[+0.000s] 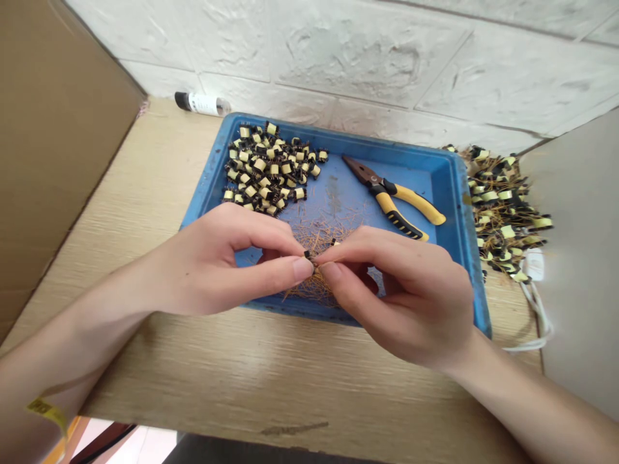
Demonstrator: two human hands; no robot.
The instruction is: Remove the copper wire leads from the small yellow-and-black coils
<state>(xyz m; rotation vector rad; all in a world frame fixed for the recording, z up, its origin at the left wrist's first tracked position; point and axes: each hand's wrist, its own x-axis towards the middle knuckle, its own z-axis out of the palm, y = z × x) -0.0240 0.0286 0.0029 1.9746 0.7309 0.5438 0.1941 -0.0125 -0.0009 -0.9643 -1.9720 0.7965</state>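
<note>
My left hand (236, 264) pinches a small transformer (306, 254), mostly hidden by the thumb and index finger. My right hand (401, 290) is closed in a pinch right beside it, the fingertips of both hands almost meeting; what the right fingers grip is too small to make out, perhaps a thin wire. Both hands are over the front of a blue tray (464, 238). Beneath them lies a heap of copper-coloured wire clippings (309, 290). Another black-and-yellow piece (334, 243) shows just behind my right index finger; whether it is held I cannot tell.
Many black-and-yellow transformers (271, 167) are piled at the tray's back left. Long-nose pliers (387, 193) lie at its back right. Right of the tray sits a pile of transformers with long wires (505, 212), near a white cable (539, 316). A small bottle (203, 103) lies by the wall.
</note>
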